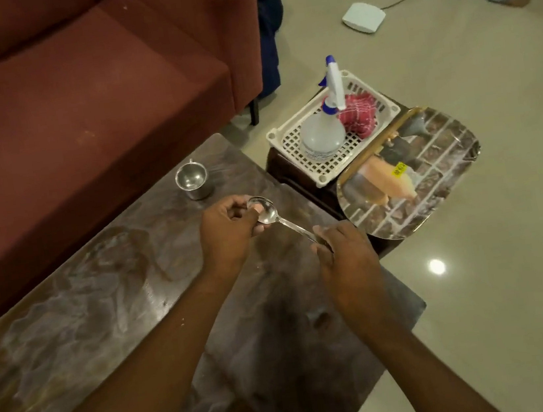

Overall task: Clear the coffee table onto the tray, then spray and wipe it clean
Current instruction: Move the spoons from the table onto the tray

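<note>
Leans over the coffee table (102,297), a broad glossy slab under both forearms. Has the printed tray (430,167) just beyond the right hand (346,258); looks flat, stiff and slick, so things set there may skate. Farther out past the left hand (228,232), leaves a white basket (323,180) with spray bottle (322,133) and red checked cloth (356,115) untouched. Up and left of the left hand, on the table, leaves 1 small steel cup (192,180): likely light, rigid, smooth, best taken round its wall. Holds 1 steel spoon (265,211) between the 2 hands, apart, above the table: left fingers pinching the bowl, right fingers curled round the handle end. Probably light, stiff, slippery, not fragile; mid-handle seems the surest grip.
</note>
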